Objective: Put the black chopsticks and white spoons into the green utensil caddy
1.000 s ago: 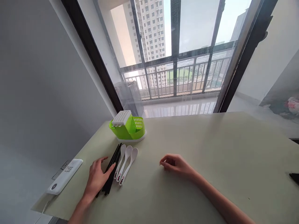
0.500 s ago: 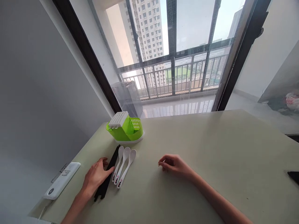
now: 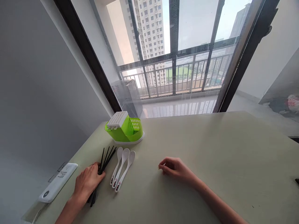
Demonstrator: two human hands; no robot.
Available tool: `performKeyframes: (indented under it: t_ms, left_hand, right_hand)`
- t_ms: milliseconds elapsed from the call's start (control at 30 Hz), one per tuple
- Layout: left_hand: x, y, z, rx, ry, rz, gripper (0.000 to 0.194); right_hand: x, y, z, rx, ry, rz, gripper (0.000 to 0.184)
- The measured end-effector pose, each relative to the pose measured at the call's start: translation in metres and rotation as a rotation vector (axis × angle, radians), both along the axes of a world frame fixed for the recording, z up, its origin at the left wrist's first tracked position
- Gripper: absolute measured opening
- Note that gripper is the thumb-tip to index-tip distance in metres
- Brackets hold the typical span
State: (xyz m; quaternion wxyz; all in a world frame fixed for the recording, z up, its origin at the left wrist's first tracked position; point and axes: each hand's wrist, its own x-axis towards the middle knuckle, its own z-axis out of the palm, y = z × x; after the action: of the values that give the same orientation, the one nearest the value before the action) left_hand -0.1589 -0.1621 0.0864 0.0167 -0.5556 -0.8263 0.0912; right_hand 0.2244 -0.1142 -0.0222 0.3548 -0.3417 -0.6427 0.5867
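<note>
My left hand [image 3: 87,180] is closed around a bundle of black chopsticks [image 3: 109,160]. Their upper ends fan out beyond my fingers, and their lower ends poke out below the palm. Just right of the bundle, three white spoons [image 3: 125,154] lie side by side with printed marks on their handles. Behind them stands a green utensil caddy [image 3: 121,133] with a white base and a white slotted top on its left part. My right hand [image 3: 173,168] rests on the table apart from these things, its fingers curled in with no object showing.
A white power strip [image 3: 58,182] with a cable lies along the left edge of the pale table [image 3: 198,143], near the grey wall. A dark-framed glass door [image 3: 173,102] stands beyond the far edge. A small dark object [image 3: 297,180] shows at the right border.
My left hand has closed on the chopsticks and shifted them left, away from the spoons; their tips now spread. My right hand has stayed nearly still.
</note>
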Motion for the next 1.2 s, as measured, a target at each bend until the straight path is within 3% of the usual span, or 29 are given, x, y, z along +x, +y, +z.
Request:
performKeyframes:
  t_ms: [133,267,433,533,633,733,833,967,1200]
  left_hand:
    - [0.001,-0.005,0.0,-0.098,0.124,0.004,0.033]
    - [-0.01,-0.011,-0.009,0.003,0.048,-0.031,0.048]
    - [-0.023,-0.017,-0.021,0.32,-0.228,-0.012,0.049]
    - [-0.014,-0.025,-0.016,0.473,-0.545,0.069,0.048]
    - [0.015,-0.036,-0.001,0.493,-0.95,0.183,0.063]
    - [0.057,-0.042,0.014,0.529,-1.285,0.194,0.068]
    - [0.104,-0.036,0.018,0.549,-1.53,0.143,0.064]
    - [0.162,-0.02,0.008,0.543,-1.714,0.013,0.061]
    - [0.239,-0.004,-0.015,0.548,-1.749,-0.217,0.07]
  right_hand:
    - [0.0,0.0,0.002,-0.005,-0.004,-0.001,0.037]
    - [0.0,0.0,0.001,-0.001,-0.01,0.006,0.038]
    - [0.0,-0.001,0.0,0.0,-0.018,-0.002,0.041]
    - [0.001,-0.001,0.0,-0.006,-0.021,0.001,0.039]
    - [0.001,0.0,-0.001,-0.015,-0.017,0.007,0.038]
    - [0.001,-0.001,-0.002,-0.031,-0.007,0.005,0.039]
    - [0.001,-0.001,-0.001,-0.05,0.012,0.009,0.04]
    - [0.003,0.0,0.008,-0.072,0.068,0.029,0.044]
    - [0.016,0.008,0.02,-0.159,0.233,0.019,0.048]
